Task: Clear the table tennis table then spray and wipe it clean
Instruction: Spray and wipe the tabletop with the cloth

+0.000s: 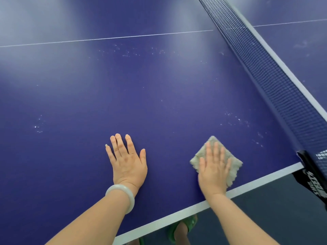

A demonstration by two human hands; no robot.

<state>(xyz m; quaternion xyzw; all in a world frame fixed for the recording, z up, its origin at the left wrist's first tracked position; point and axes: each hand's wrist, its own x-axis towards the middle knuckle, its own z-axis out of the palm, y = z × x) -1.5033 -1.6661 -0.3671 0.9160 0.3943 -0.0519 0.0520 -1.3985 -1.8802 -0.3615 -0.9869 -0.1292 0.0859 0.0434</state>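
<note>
The blue table tennis table (141,89) fills the view, with small pale droplets scattered over its surface. My right hand (213,171) lies flat with straight fingers on a beige cloth (233,161) near the table's white side edge, pressing it down. My left hand (127,161) rests palm down on the bare blue surface to the left of the cloth, fingers spread. A pale bangle (123,195) sits on my left wrist.
The dark net (276,82) runs diagonally along the right, ending at a black clamp post (313,174) by the side edge. A white centre line (106,38) crosses the far surface. Below the edge, dark floor and a foot in a green sandal (184,228) show.
</note>
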